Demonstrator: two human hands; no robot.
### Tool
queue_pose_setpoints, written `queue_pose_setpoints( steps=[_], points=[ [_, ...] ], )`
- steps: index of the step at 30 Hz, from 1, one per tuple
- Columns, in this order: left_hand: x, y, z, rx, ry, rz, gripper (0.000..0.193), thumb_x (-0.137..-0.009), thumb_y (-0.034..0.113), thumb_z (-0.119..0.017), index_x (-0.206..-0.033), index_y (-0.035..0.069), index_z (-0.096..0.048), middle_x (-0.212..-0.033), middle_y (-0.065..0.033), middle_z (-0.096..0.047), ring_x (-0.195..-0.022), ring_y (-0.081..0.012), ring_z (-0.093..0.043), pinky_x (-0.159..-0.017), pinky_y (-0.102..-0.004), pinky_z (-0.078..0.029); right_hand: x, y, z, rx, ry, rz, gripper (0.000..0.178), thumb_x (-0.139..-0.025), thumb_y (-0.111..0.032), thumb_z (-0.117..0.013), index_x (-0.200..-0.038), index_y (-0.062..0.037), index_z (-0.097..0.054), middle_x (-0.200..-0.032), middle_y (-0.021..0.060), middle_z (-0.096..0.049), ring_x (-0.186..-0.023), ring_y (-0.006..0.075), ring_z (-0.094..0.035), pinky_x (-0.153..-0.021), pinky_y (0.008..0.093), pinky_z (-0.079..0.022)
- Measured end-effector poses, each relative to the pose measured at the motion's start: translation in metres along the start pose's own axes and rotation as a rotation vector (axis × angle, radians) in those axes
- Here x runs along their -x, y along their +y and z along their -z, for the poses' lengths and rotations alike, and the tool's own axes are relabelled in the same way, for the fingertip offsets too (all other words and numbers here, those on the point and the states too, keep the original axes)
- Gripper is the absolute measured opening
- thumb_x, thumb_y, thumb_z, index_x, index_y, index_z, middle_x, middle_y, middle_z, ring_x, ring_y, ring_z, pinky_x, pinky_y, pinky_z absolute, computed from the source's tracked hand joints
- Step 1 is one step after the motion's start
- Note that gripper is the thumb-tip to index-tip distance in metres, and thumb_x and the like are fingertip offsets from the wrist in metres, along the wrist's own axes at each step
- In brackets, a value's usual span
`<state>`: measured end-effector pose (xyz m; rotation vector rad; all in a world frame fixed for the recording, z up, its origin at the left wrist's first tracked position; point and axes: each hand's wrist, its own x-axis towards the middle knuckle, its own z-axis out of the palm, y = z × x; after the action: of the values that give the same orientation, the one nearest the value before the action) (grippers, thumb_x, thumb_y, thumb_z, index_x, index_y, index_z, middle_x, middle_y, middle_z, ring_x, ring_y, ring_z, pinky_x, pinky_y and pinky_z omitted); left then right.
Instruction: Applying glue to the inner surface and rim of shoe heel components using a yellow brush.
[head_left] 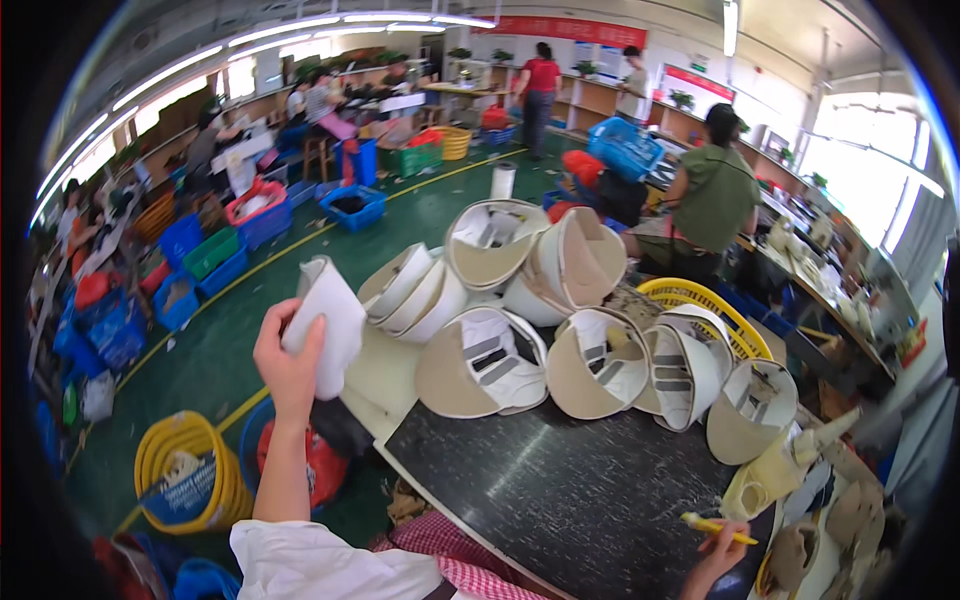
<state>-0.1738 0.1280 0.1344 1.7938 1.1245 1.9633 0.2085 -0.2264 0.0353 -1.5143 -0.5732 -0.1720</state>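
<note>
Raised over the left edge of the table, my left hand is closed on a white curved cap piece, whose inner side I cannot see. Low on the right, the fingers of my right hand pinch a yellow brush, its pale tip pointing left just above the black tabletop. Beside it stands a cream, glue-crusted container. Beige and white caps lie along the table's far side, several stacked inside one another. Another cap rests near the container.
A yellow basket stands behind the caps. Left of the table, on the green floor, are a yellow basket and a red bag. Brown fabric pieces lie at the right edge. A person in green sits beyond the table.
</note>
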Motion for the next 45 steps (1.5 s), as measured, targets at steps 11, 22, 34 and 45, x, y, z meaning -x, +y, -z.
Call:
queue_pose_setpoints(
  steps=[11, 22, 34, 45],
  points=[
    [0.158, 0.059, -0.127, 0.369, -1.311, -1.418, 0.029, -0.072, 0.029, -0.065, -0.09, 0.007, -0.057, -0.076, -0.0025, -0.053, -0.071, -0.0183, -0.055, -0.068, -0.0312, -0.044, -0.087, 0.007, 0.058, 0.918, -0.019, 0.097, 0.026, -0.084, -0.022, -0.06, -0.084, 0.0029, -0.053, -0.065, 0.007, -0.051, -0.06, 0.0141, -0.047, -0.056, 0.0311, -0.039],
    [0.137, 0.031, -0.174, 0.404, -1.373, 0.374, 0.049, -0.078, 0.017, -0.057, -0.122, 0.002, -0.043, -0.108, -0.0125, -0.055, -0.104, -0.0188, -0.051, -0.092, -0.0294, -0.037, -0.098, 0.007, 0.055, 0.645, -0.102, -0.033, 0.022, -0.086, -0.022, -0.059, -0.08, -0.0007, -0.058, -0.057, -0.0023, -0.045, -0.052, 0.0056, -0.039, -0.047, 0.0227, -0.03],
    [0.176, 0.11, -0.201, 0.348, -1.335, -0.299, 0.071, -0.067, 0.009, -0.06, -0.132, 0.004, -0.031, -0.125, -0.019, -0.042, -0.117, -0.0359, -0.041, -0.099, -0.0406, -0.033, -0.028, -0.022, 0.021, -0.052, -0.187, -0.283, 0.022, -0.087, -0.026, -0.051, -0.08, -0.0049, -0.053, -0.067, 0.0058, -0.062, -0.049, 0.0068, -0.05, -0.043, 0.0182, -0.038],
    [0.18, 0.106, -0.221, 0.469, -1.294, -0.261, 0.066, -0.072, 0.009, -0.051, -0.134, 0.004, -0.029, -0.135, -0.0158, -0.034, -0.126, -0.0319, -0.032, -0.105, -0.0381, -0.024, -0.042, 0.009, -0.089, -0.04, -0.574, 0.065, 0.01, -0.079, -0.008, -0.058, -0.082, -0.0007, -0.052, -0.078, 0.0068, -0.06, -0.071, 0.0114, -0.055, -0.066, 0.0242, -0.043]
  ],
)
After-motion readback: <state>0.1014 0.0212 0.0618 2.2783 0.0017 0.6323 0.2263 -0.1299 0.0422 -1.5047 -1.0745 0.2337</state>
